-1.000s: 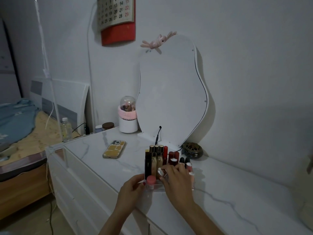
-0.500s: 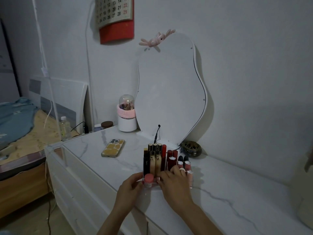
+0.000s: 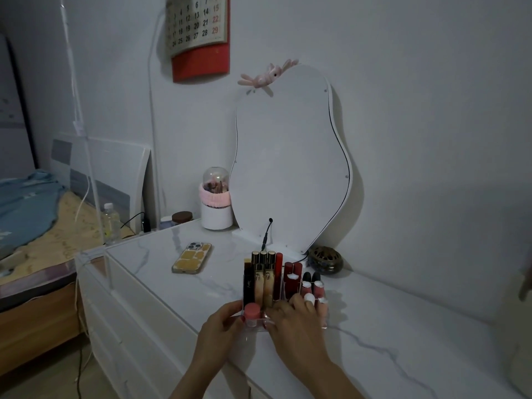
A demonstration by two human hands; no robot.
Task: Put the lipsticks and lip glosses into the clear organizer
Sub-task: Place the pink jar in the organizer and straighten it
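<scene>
A clear organizer (image 3: 324,322) is set near the front edge of a white marble dresser (image 3: 403,341). It is filled with lipsticks and lip glosses standing upright. Gold tubes (image 3: 263,276) and a black tube (image 3: 248,286) are seen at its back left, dark red ones (image 3: 292,279) in the middle, and pink ones with white caps (image 3: 318,290) at the right. A small pink-capped pot (image 3: 252,311) is placed at the front left corner.

The left side of the organizer is gripped by the left hand (image 3: 221,331), with the thumb curled round the corner by the pot. The right hand (image 3: 296,321) is laid over the front of the organizer, fingers bent among the tubes; whether one is being pinched cannot be told.

A phone (image 3: 191,258) is lying flat further back on the left. A wavy mirror (image 3: 288,156) is leaned on the wall, with a white brush holder (image 3: 216,208) beside it and a dark round dish (image 3: 326,260) at its foot
</scene>
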